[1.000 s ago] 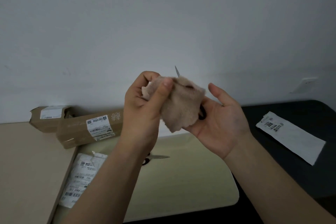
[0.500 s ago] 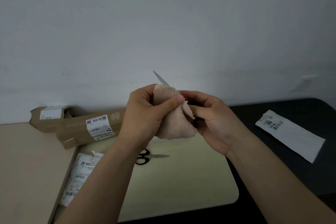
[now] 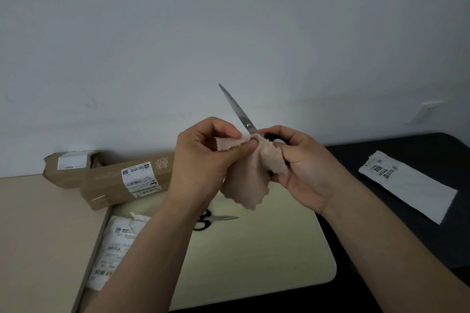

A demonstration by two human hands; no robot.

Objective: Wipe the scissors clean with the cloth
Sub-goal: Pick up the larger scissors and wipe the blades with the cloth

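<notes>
Your left hand (image 3: 203,157) pinches the beige, frayed-edged cloth (image 3: 250,178) round the steel-bladed, black-handled scissors (image 3: 239,109) just below the pivot screw. You hold them in the air above the pale table (image 3: 279,249). Your right hand (image 3: 307,170) has its fingers (image 3: 292,140) curled round the black handles. The blades point up and to the left — edge and tip are bare. If you draw the cloth upward with your thumb against the edge, the steel could slice through the thin fabric into skin. A slack hold on the handles could let the blades part mid-stroke — or the scissors twist free and drop.
</notes>
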